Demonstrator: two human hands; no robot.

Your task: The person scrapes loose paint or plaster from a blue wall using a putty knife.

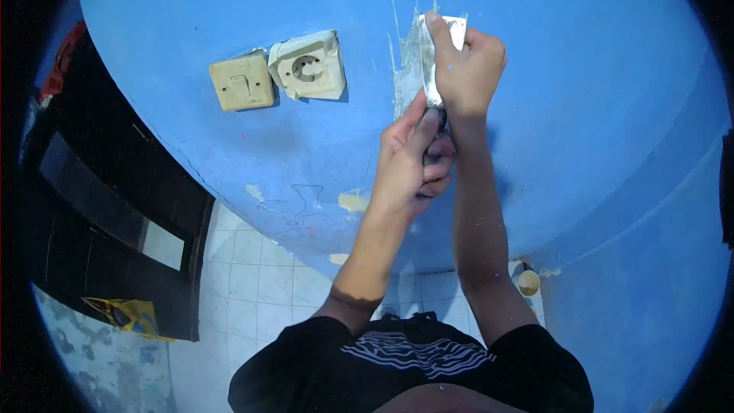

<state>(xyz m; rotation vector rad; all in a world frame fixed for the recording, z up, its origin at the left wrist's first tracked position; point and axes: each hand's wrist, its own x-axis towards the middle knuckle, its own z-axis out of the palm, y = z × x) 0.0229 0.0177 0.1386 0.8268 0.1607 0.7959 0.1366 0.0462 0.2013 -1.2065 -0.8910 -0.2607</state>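
1 scraper (430, 69), long axis near–far, extending far from L grip (409, 157), closed on hdl. (441, 118); R grip (472, 76) clamped, nearer far end.

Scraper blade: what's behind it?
Blue wall, with a pale, scraped-looking patch showing beside the blade. Directly behind, the surface can't be seen: the blade and right hand cover it.

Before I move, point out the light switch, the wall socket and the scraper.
Light switch (241, 86), head view: on its rocker.
Wall socket (309, 69), head view: on its round recess.
Scraper (429, 65), head view: on its metal blade.
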